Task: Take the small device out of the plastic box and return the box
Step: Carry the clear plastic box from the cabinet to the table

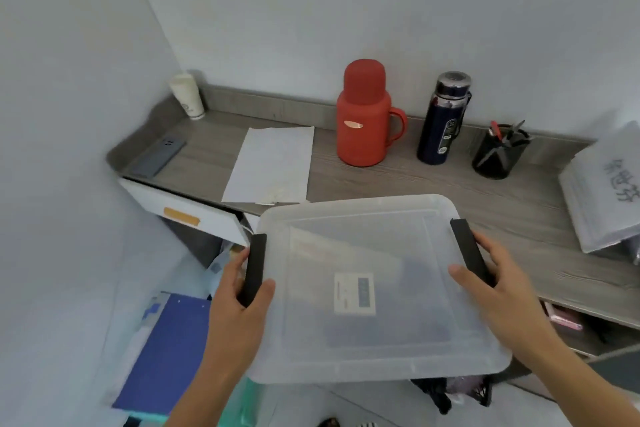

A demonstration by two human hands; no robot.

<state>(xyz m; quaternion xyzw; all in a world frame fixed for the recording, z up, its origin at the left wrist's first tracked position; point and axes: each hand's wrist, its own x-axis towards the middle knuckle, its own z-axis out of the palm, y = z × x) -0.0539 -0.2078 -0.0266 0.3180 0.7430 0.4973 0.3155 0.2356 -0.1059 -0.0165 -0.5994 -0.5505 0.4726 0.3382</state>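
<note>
Large grey characters on plastic sleeve (602,187), unreadable.

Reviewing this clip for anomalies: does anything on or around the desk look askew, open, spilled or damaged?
The drawer under the desk's left end stands open. The sheet of paper looks stained near its front edge. No spill or breakage shows elsewhere; the plastic box is lidded, held at its black latches by both hands.

Even, soft, rather cool light fills the scene; no strong source shows. Shadows are faint, with a weak one behind the paper cup (187,95) in the corner. Small highlights glint on the chrome cap of the blue bottle (441,121). The wide lens bends the desk (433,184) edge. The whole frame is slightly soft, the folder (604,184) at right smeared.
</note>
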